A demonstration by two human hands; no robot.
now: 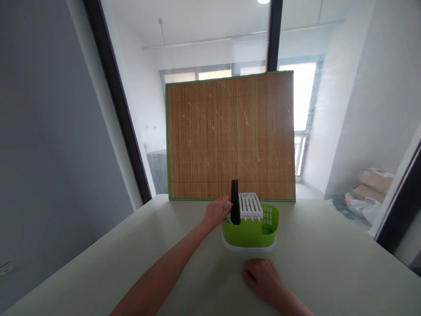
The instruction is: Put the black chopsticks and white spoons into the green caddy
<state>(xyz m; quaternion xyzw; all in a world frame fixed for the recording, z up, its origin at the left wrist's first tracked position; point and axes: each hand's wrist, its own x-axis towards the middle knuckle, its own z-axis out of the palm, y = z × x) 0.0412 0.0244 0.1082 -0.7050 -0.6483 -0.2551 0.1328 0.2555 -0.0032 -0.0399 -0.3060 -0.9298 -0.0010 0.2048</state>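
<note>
A green utensil caddy [245, 235] with a white base stands on the table in front of me. Black chopsticks [234, 204] rise upright from its left compartment, beside a white slotted rack [250, 206] in the middle. My left hand [217, 211] is at the caddy's left end, fingers closed around a pale, slim item that sticks up a little between them; its kind is hidden. Nearer to me, my right hand [263, 277] rests on the table below the caddy, fingers curled in and apparently holding nothing.
The pale table [184, 245] stretches to both sides. At its far edge a brown bamboo mat [230, 136] with green edging stands upright against a glass partition. Cardboard boxes [375, 184] and plastic bags lie beyond the glass at the right.
</note>
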